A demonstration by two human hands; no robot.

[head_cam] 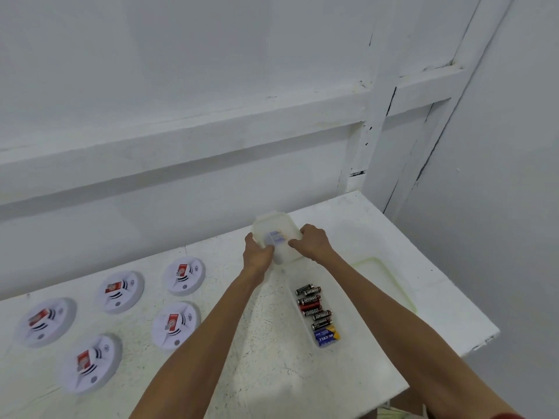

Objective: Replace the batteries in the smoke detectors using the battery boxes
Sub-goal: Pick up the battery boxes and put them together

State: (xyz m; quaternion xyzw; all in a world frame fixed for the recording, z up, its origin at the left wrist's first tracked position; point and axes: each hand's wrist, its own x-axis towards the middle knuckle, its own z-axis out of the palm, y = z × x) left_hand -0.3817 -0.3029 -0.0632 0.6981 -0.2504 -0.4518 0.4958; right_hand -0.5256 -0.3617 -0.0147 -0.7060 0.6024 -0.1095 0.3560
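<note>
Translucent plastic battery box (273, 228), blurred, clasped between left grip (257, 255) and right grip (314, 241), both curled round its sides. Second, open battery box (308, 328) holding batteries (311, 303) just nearward of right grip; five smoke detectors (176, 325) on surface (272, 373) left of left grip.

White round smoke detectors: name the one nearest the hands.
The rearmost white round smoke detector, beside the left hand; the rest lie farther left or nearer the camera.

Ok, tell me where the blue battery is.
In the head view the blue battery lies right of centre on the table, at the near end of the clear tray, beside the Eveready cells, nearer than the translucent box.
</note>
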